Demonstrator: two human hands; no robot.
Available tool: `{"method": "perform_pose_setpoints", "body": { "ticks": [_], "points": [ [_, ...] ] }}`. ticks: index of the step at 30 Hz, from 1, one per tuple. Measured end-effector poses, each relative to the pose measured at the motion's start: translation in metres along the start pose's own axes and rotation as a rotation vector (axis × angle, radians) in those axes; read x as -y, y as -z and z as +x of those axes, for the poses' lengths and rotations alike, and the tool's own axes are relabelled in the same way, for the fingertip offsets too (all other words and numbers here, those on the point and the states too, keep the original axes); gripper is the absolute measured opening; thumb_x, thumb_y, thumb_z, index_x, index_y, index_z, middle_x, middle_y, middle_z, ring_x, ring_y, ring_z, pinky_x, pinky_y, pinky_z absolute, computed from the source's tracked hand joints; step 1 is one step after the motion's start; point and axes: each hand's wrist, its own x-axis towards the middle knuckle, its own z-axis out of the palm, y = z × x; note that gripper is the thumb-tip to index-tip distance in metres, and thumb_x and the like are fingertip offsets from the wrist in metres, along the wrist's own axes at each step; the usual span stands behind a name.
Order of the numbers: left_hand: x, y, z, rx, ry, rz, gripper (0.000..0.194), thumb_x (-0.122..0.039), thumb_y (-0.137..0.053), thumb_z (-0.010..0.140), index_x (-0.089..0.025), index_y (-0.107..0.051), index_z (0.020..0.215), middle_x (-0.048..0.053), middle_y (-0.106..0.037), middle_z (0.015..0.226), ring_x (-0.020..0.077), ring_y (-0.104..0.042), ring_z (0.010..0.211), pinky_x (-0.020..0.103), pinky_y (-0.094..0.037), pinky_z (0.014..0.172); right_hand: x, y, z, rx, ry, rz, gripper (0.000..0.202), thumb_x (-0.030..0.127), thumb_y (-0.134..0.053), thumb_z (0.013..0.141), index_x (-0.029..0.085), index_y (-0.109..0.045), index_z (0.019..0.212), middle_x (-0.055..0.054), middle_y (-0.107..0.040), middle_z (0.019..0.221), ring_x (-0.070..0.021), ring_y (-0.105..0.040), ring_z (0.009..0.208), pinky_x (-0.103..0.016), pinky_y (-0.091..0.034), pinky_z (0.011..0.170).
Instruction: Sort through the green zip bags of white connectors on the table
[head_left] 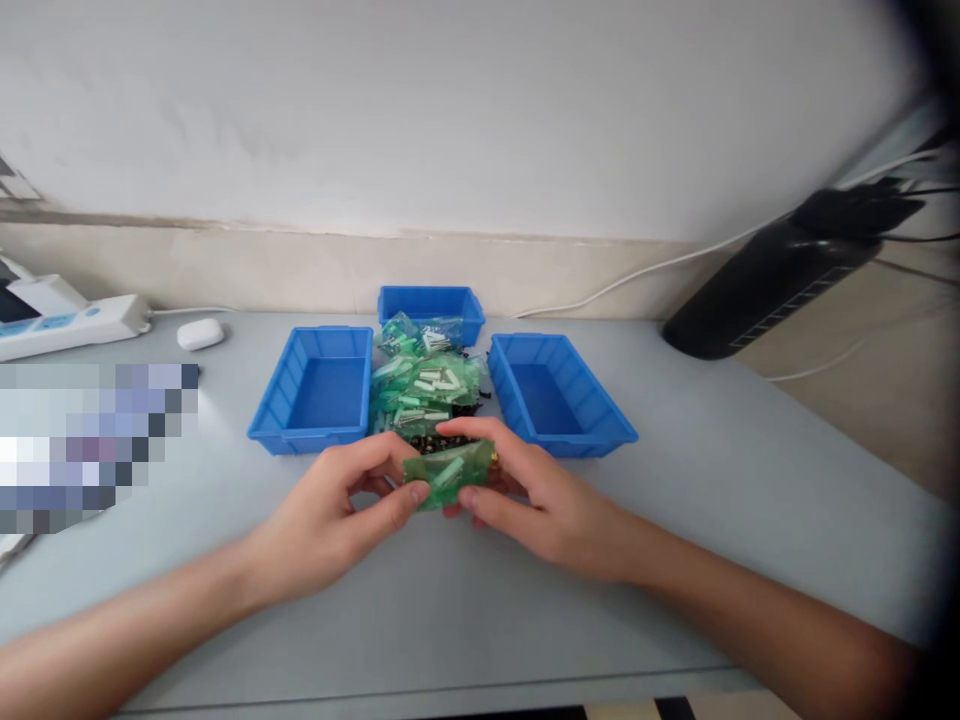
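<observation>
A small green plastic bag (454,472) with a pale rod-like piece inside is held up between my two hands. My left hand (337,505) pinches its left end between thumb and fingers. At its right end, my right hand (547,505) grips it with the thumb in front, the index finger stretched over the top. A tiny gold-coloured piece shows by the right fingers. Just behind lies a pile of similar green bags (427,385) holding pale pieces and screws. Dark small parts (439,442) lie at the near side of the pile, partly hidden by my hands.
Blue bins stand left (330,395), right (551,395) and behind (431,300) the pile. A white earbud case (200,334) and a power strip (82,325) are at the left, near a pixelated device (82,440). A black bottle (780,275) stands back right, with cables along the wall.
</observation>
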Motion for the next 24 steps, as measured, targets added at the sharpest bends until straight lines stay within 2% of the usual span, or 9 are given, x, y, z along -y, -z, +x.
{"method": "perform_pose_setpoints", "body": {
  "ticks": [2, 4, 6, 8, 12, 15, 17, 20, 24],
  "points": [
    [-0.0004, 0.0002, -0.0002, -0.033, -0.005, -0.020, 0.015, -0.027, -0.049, 0.085, -0.016, -0.053, 0.076, -0.003, -0.050, 0.066, 0.0090, -0.045, 0.060, 0.017, -0.039, 0.053, -0.0028, -0.0019, 0.0024, -0.107, 0.003, -0.133, 0.023, 0.029, -0.048, 0.089, 0.029, -0.042, 0.112, 0.004, -0.057, 0.079, -0.0116, -0.055, 0.070, -0.025, -0.044, 0.061],
    [-0.0004, 0.0002, -0.0005, -0.055, 0.006, -0.041, 0.015, -0.028, -0.049, 0.085, -0.016, -0.052, 0.076, -0.003, -0.051, 0.067, 0.0098, -0.046, 0.061, 0.018, -0.039, 0.053, -0.0062, -0.0036, 0.0037, -0.232, -0.008, -0.229, 0.012, 0.032, -0.052, 0.086, 0.024, -0.044, 0.089, 0.006, -0.049, 0.068, -0.0095, -0.047, 0.059, -0.023, -0.038, 0.053],
    [0.0002, -0.0003, -0.0008, -0.049, 0.007, -0.081, 0.014, -0.028, -0.050, 0.085, -0.016, -0.051, 0.077, -0.002, -0.052, 0.070, 0.0102, -0.047, 0.063, 0.019, -0.039, 0.054, -0.0087, -0.0049, 0.0038, -0.342, -0.016, -0.293, 0.026, 0.035, -0.056, 0.083, 0.022, -0.036, 0.073, 0.007, -0.041, 0.061, -0.0082, -0.039, 0.052, -0.021, -0.032, 0.047],
    [0.0011, -0.0014, -0.0009, -0.027, -0.037, -0.139, 0.012, -0.025, -0.050, 0.085, -0.017, -0.050, 0.077, -0.001, -0.053, 0.076, 0.0100, -0.049, 0.067, 0.018, -0.042, 0.058, -0.0093, -0.0056, 0.0031, -0.374, 0.002, -0.327, 0.032, 0.036, -0.058, 0.082, 0.021, -0.033, 0.068, 0.008, -0.038, 0.058, -0.0076, -0.036, 0.050, -0.021, -0.028, 0.045],
    [0.0021, -0.0026, -0.0001, 0.056, -0.111, -0.191, 0.007, -0.018, -0.054, 0.082, -0.017, -0.052, 0.075, 0.001, -0.051, 0.097, 0.0111, -0.053, 0.086, 0.019, -0.046, 0.074, -0.0056, -0.0064, 0.0022, -0.172, 0.092, -0.270, 0.019, 0.033, -0.060, 0.081, 0.022, -0.045, 0.081, 0.005, -0.052, 0.072, -0.0096, -0.049, 0.064, -0.022, -0.039, 0.056],
    [0.0004, -0.0005, 0.0008, 0.108, -0.116, -0.148, 0.005, -0.018, -0.054, 0.083, -0.018, -0.059, 0.083, 0.002, -0.048, 0.102, 0.0129, -0.052, 0.094, 0.020, -0.047, 0.079, -0.0025, -0.0062, 0.0024, -0.069, 0.096, -0.240, 0.033, 0.039, -0.066, 0.075, 0.023, -0.048, 0.096, 0.001, -0.055, 0.092, -0.0129, -0.053, 0.078, -0.025, -0.043, 0.066],
    [-0.0012, 0.0015, 0.0008, 0.111, -0.154, -0.082, 0.013, -0.018, -0.050, 0.086, -0.021, -0.062, 0.091, 0.003, -0.048, 0.104, 0.0139, -0.050, 0.099, 0.022, -0.045, 0.084, -0.0015, -0.0057, 0.0024, -0.057, 0.081, -0.208, 0.036, 0.041, -0.067, 0.074, 0.024, -0.047, 0.100, 0.001, -0.055, 0.095, -0.0136, -0.054, 0.080, -0.025, -0.044, 0.066],
    [-0.0010, 0.0025, 0.0004, 0.091, -0.202, 0.006, 0.021, -0.016, -0.047, 0.087, -0.024, -0.062, 0.100, 0.003, -0.048, 0.104, 0.0143, -0.049, 0.101, 0.023, -0.043, 0.087, -0.0020, -0.0041, 0.0017, -0.084, 0.089, -0.175, 0.021, 0.032, -0.058, 0.082, 0.024, -0.049, 0.100, 0.002, -0.055, 0.089, -0.0120, -0.055, 0.076, -0.024, -0.044, 0.065],
    [0.0052, -0.0012, 0.0009, -0.024, -0.129, -0.072, 0.014, -0.018, -0.047, 0.087, -0.021, -0.055, 0.098, 0.003, -0.050, 0.098, 0.0134, -0.052, 0.091, 0.022, -0.047, 0.075, -0.0047, -0.0013, 0.0009, -0.154, 0.084, -0.173, 0.018, 0.020, -0.049, 0.085, 0.024, -0.051, 0.102, 0.001, -0.057, 0.088, -0.0125, -0.054, 0.073, -0.025, -0.044, 0.064]
  ]
}}
